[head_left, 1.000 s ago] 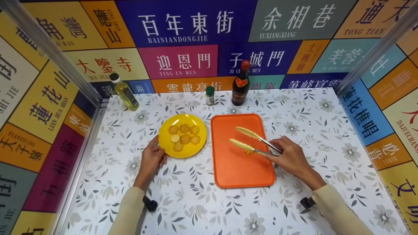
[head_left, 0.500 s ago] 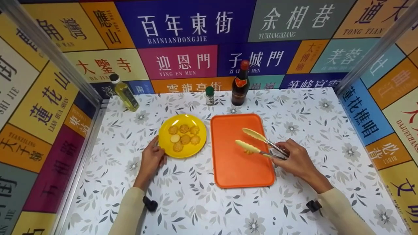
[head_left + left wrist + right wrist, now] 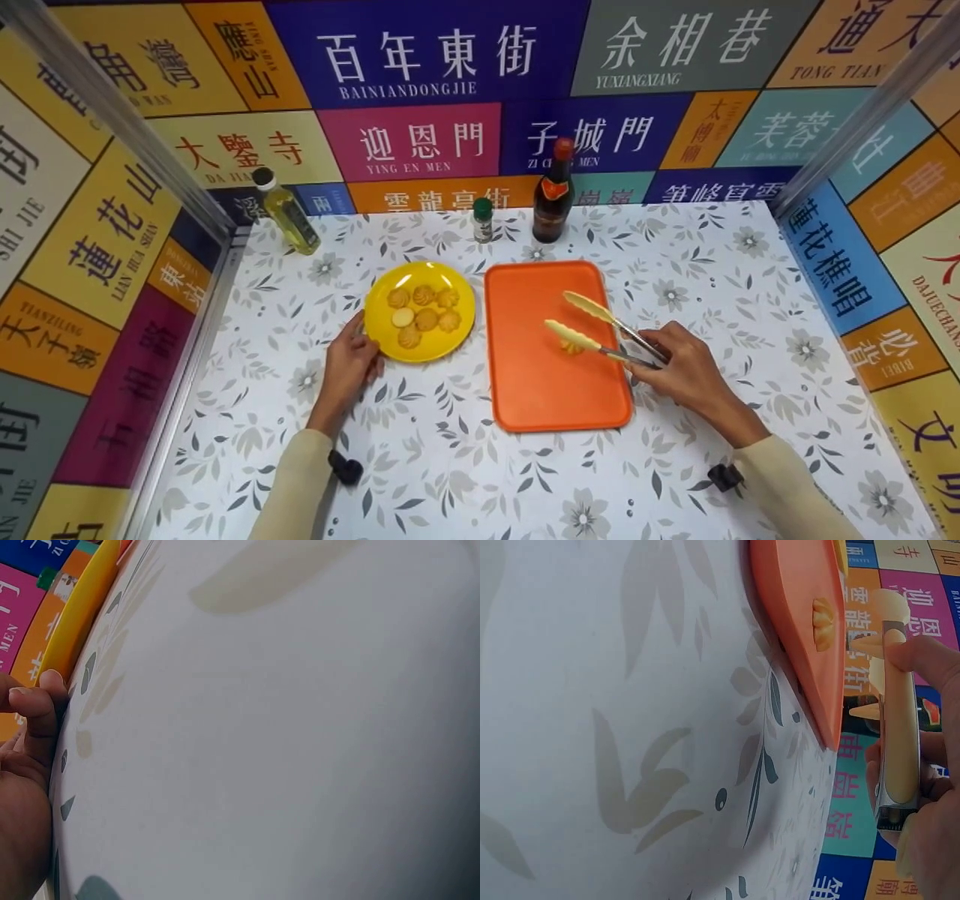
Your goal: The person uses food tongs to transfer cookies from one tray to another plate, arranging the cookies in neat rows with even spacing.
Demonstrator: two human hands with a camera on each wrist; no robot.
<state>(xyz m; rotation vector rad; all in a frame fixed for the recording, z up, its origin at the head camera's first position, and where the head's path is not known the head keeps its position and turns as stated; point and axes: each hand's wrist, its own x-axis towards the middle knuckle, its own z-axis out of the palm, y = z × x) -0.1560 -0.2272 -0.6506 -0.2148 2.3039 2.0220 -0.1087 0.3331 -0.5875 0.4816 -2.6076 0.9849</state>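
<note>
A yellow plate (image 3: 444,344) bearing several round, ridged cookies (image 3: 425,319) lies left of centre. My left hand (image 3: 351,358) holds its left rim; in the left wrist view, curled fingers meet the plate's (image 3: 88,600) edge. With my right hand (image 3: 684,367) I grip metal tongs (image 3: 589,306) with cream-coloured tips, spread apart over an orange tray (image 3: 540,397). One cookie (image 3: 571,347) rests on that tray, partly covered by the lower tong arm in the head view. The right wrist view shows this cookie (image 3: 823,624) on the tray, apart from the tongs (image 3: 900,720).
Along the back wall stand an oil bottle (image 3: 289,217), a small green-capped jar (image 3: 482,220) and a dark red-capped bottle (image 3: 553,199). A floral cloth (image 3: 450,480) covers the table. Sign-printed walls enclose the back and both sides.
My right hand has drawn the tongs to the right and slightly nearer me, their tips still apart. The left hand, plate and tray have stayed put.
</note>
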